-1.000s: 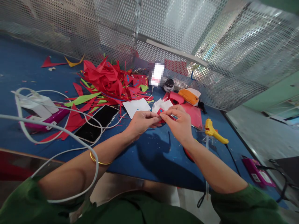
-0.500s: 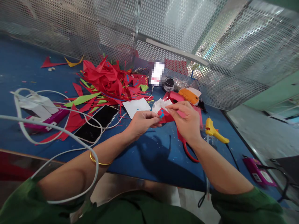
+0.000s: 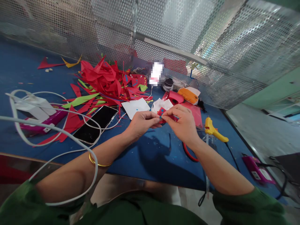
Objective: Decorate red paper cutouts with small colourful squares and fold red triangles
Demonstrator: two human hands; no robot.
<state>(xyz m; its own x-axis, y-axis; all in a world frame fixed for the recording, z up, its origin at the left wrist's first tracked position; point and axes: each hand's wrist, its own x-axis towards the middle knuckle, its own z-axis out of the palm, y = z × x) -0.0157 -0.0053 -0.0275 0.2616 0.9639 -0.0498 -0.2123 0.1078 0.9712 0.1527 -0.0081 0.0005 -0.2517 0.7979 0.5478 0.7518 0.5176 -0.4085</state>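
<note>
Between my hands is a small red paper piece (image 3: 161, 111) with blue dots. My left hand (image 3: 143, 122) pinches its lower edge between thumb and fingers. The fingertips of my right hand (image 3: 180, 120) are pressed together at the blue spot by my left fingertips; whether they grip the paper or something tiny is hidden. Just behind lies a crumpled white wrapper (image 3: 165, 104), and a white sheet (image 3: 136, 107) with a blue dot is to the left.
Red paper scraps (image 3: 103, 78) heap at back left. A phone (image 3: 96, 125) lies under looping white cables (image 3: 100, 131). On the right are a yellow glue gun (image 3: 214, 130) and a purple box (image 3: 257, 168). A perforated metal screen (image 3: 112, 28) rises behind the blue table (image 3: 131, 156).
My right hand has moved slightly left and down, its fingertips now meeting those of my left hand at the red piece. The whole view has shifted slightly.
</note>
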